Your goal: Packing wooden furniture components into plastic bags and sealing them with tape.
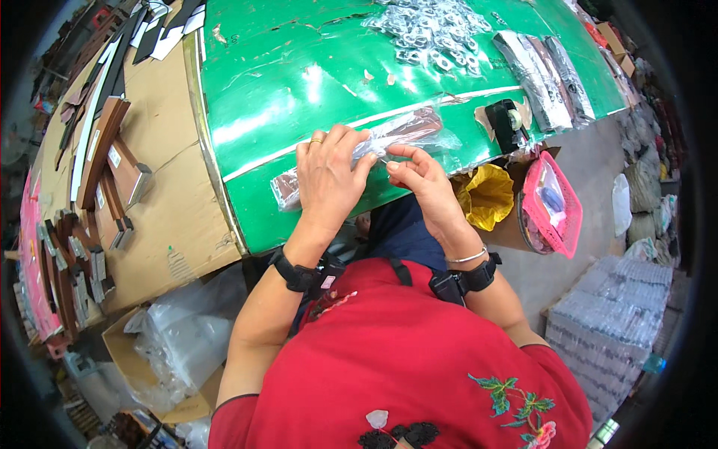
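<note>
A long brown piece in a clear plastic sleeve (415, 125) lies slantwise near the front edge of the green tabletop (258, 82). My left hand (327, 173) rests over its middle, fingers bent and pressing it down, the thumb reaching toward my right hand. Close beside that thumb, my right hand (425, 187) pinches thumb and forefinger together at the gathered plastic. Something small and shiny shows at the pinch, too small to name. The sleeve's near left end sticks out past my left hand.
At the far side lies a pile of small metal parts in plastic (441, 34). Several wrapped bundles (535, 82) and a black tape dispenser (506, 123) are at right. Beyond the edge stand a yellow-lined bin (485, 196) and pink basket (570, 213). Brown strips (105, 153) lie on cardboard at left.
</note>
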The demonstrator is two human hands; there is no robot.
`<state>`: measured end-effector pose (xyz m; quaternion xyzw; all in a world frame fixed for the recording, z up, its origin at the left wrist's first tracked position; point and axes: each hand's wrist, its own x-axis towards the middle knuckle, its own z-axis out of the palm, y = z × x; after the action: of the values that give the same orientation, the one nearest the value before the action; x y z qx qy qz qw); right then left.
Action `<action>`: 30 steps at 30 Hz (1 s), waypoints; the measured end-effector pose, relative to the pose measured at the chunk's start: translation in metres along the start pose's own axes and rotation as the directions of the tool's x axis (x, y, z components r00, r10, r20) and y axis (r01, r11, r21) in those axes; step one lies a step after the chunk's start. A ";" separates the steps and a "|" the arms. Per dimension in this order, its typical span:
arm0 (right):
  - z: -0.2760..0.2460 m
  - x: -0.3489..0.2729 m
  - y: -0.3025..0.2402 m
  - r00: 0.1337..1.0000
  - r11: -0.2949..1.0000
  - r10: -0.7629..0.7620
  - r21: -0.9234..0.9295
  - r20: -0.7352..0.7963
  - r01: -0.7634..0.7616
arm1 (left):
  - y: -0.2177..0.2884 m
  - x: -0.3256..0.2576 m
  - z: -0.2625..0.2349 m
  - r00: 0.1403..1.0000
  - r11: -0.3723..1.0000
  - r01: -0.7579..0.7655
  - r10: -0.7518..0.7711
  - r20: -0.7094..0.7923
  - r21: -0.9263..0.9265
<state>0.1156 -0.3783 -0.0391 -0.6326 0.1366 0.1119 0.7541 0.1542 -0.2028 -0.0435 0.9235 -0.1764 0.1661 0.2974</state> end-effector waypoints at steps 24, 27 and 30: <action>0.019 0.037 0.048 0.803 0.706 -0.565 -0.615 -0.189 0.352 | -0.011 0.017 -0.001 0.995 1.000 0.025 -0.026 0.099 0.008; 0.011 0.042 0.049 0.756 0.599 -0.644 -0.692 -0.117 0.403 | -0.011 0.023 -0.004 0.992 0.999 -0.026 0.022 0.126 0.030; 0.004 0.037 0.031 0.808 0.652 -0.589 -0.611 -0.035 0.449 | -0.030 0.031 -0.006 0.982 0.996 -0.081 0.073 0.173 0.040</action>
<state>0.1399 -0.3690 -0.0805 -0.8503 -0.0054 -0.1480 0.5050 0.1935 -0.1835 -0.0410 0.9336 -0.2331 0.1015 0.2526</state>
